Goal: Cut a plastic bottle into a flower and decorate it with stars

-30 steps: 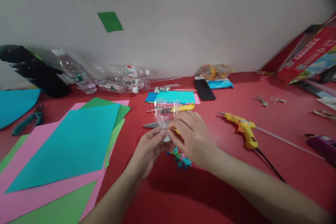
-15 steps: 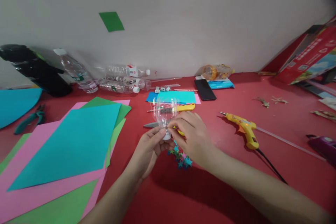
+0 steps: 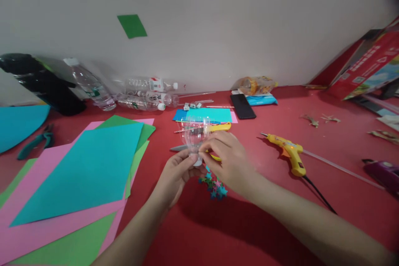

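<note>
A cut-off clear plastic bottle top [image 3: 195, 135] stands neck down with its white cap at the bottom, held just above the red table [image 3: 237, 224]. My left hand [image 3: 174, 176] pinches it at the neck from the left. My right hand [image 3: 229, 164] pinches the same neck and cap from the right. A small heap of coloured star stickers [image 3: 215, 187] lies on the table directly under my hands. Scissors [image 3: 179, 148] and a yellow utility knife [image 3: 220, 127] lie just behind the bottle top.
Stacked teal, pink and green paper sheets [image 3: 81, 170] lie at the left. A yellow glue gun [image 3: 288, 153] with its cord lies to the right. Empty plastic bottles [image 3: 140, 95], a black phone [image 3: 243, 106], teal pliers [image 3: 34, 141] and a red box [image 3: 368, 66] line the back and sides.
Both hands stay on the bottle top's neck; the fingers have shifted only slightly and the bottle top has tilted a little.
</note>
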{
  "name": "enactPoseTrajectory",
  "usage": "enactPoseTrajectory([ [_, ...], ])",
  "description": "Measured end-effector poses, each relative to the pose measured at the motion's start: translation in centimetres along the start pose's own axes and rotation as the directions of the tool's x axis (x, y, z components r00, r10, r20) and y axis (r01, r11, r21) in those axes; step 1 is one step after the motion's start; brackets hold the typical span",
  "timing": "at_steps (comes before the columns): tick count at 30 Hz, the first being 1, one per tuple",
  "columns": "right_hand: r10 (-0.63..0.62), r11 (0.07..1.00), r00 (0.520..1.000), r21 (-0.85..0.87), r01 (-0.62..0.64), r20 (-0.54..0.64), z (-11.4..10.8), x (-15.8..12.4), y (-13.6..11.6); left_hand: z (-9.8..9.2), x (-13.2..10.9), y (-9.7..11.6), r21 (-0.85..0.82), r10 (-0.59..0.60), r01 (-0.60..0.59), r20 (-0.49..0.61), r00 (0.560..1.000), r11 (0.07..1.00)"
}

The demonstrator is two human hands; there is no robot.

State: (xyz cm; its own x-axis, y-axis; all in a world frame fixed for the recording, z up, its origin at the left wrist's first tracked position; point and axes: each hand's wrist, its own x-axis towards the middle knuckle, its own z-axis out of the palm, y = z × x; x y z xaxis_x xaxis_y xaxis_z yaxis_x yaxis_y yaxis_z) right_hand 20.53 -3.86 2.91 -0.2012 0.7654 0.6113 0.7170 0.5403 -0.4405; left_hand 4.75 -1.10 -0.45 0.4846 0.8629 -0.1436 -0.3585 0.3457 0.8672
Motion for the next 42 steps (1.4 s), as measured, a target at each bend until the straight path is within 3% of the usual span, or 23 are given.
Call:
enactPoseTrajectory([
  [21,-0.09,0.993,0.996,-0.073,0.092,0.021,-1.1,0.2,-1.0,0.2,0.1,0.0,0.059,0.068,-0.066,-0.029,0.997,0.996],
  [31,0.021,1.0,0.991,0.02,-0.019,-0.131,-4.2,1.8,0.8,0.5,-0.3,0.3,0.051,-0.026,0.029,-0.063,0.998,0.998],
  [42,-0.026,0.993,0.999,-0.115,0.022,-0.032,-4.4,1.8,1.0,0.5,-0.1,0.0,0.117,-0.029,0.035,-0.054,0.998,0.992],
])
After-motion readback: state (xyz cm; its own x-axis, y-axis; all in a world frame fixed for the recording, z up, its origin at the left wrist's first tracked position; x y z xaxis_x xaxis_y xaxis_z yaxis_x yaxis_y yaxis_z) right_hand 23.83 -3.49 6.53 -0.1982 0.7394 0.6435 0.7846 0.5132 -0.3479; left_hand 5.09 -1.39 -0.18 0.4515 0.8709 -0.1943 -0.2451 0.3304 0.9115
